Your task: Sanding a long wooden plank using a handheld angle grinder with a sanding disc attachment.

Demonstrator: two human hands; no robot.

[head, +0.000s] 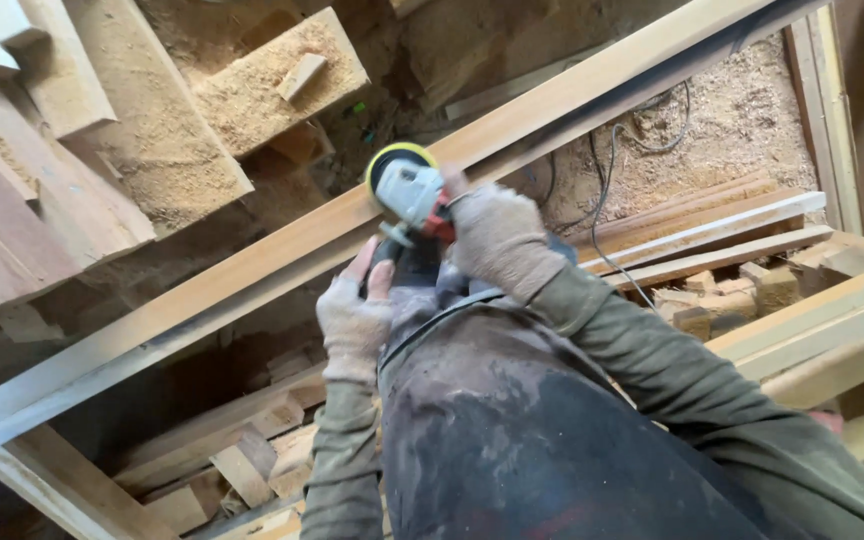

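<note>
The long wooden beam is cut off at both the left and top edges. The angle grinder disc face is hidden — pressed against the beam. The power cable end is hidden behind the right hand.

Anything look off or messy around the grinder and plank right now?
Sawdust lies thick over the stacked boards, and a cable trails loosely under the plank. Both hands grip the grinder; nothing looks broken.

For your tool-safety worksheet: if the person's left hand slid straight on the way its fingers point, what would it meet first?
The left hand points up-frame along the sander, so it would probably first meet the long wooden plank just ahead, though depth is unclear.
</note>
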